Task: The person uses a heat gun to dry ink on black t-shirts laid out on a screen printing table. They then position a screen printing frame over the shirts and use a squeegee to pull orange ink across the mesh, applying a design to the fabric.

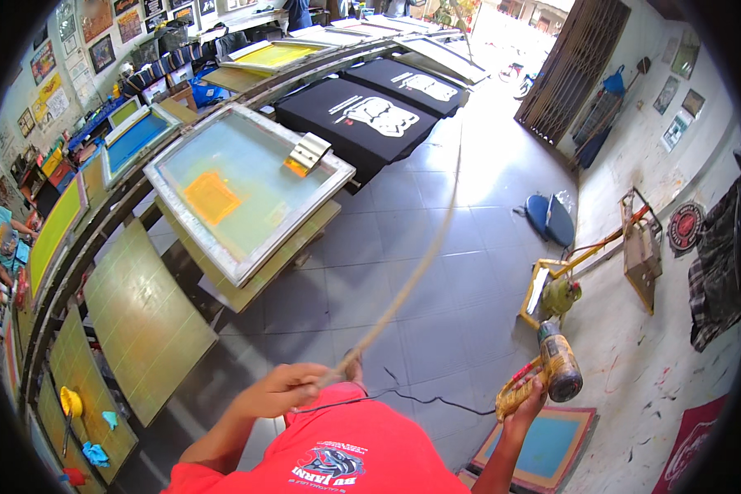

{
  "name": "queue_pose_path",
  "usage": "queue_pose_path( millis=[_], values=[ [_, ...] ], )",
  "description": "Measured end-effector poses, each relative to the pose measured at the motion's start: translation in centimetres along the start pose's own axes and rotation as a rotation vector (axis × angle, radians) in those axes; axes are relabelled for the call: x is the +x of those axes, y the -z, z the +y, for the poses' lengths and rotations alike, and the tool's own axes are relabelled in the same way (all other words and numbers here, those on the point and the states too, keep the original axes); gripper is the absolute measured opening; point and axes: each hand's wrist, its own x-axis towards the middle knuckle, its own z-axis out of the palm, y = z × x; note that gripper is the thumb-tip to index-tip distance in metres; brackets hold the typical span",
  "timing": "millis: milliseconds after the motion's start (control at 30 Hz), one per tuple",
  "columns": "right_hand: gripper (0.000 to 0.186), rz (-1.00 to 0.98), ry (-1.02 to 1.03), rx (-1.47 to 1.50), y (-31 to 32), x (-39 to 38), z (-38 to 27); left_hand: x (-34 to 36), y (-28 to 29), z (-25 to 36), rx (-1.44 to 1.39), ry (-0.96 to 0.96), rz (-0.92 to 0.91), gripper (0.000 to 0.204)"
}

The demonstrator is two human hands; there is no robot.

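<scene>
In my right hand [525,397] is a worn yellow heat gun [560,362], its metal nozzle pointing away from me. My fingers wrap round its handle. A thin black cable [424,399] runs from the heat gun across the front of my red shirt to my left hand [284,391]. That hand is closed on a long beige cord [412,288], which stretches up and away past the black T-shirts [350,119]. Where the black cable and the beige cord meet is hidden near my left fingers. White prints show on the shirts, which lie on boards.
A framed printing screen [251,156] with orange ink and a metal squeegee [307,155] rests on the rack at left. Bare boards [144,309] line the rail. A gas cylinder [560,296] stands at right near a leaning screen [543,440]. Far left, a person [6,239] wears teal.
</scene>
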Motion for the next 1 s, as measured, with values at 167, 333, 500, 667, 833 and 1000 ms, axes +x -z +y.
queue_pose_path(
  millis=[167, 333, 500, 667, 833, 1000],
  values=[
    [0.033, -0.017, 0.024, 0.011, -2.8, 5.2, -2.5, 14.2, -0.9, -2.1, 0.32, 0.001, -0.256, 0.037],
    [0.03, -0.037, -0.077, -0.277, -5.2, 11.9, -3.3, 25.4, -0.7, -3.8, 0.12, 0.077, -0.299, 0.03],
    [0.031, -0.129, 0.039, -0.374, -4.9, 21.2, 2.2, 32.8, -0.8, -3.4, 0.033, 0.033, -0.239, 0.028],
    [0.044, -0.215, -0.07, -0.46, -10.8, 30.7, 2.7, 37.1, -2.0, -2.7, -0.038, -0.041, -0.04, 0.027],
    [0.047, -0.415, -0.045, -0.46, -16.5, 42.5, 4.0, 40.2, -5.0, 1.4, -0.174, -0.157, 0.124, 0.027],
    [0.039, -0.748, -0.053, -0.56, -26.1, 50.5, 3.0, 43.6, -6.7, 3.1, -0.408, -0.419, 0.256, 0.022]
  ],
)
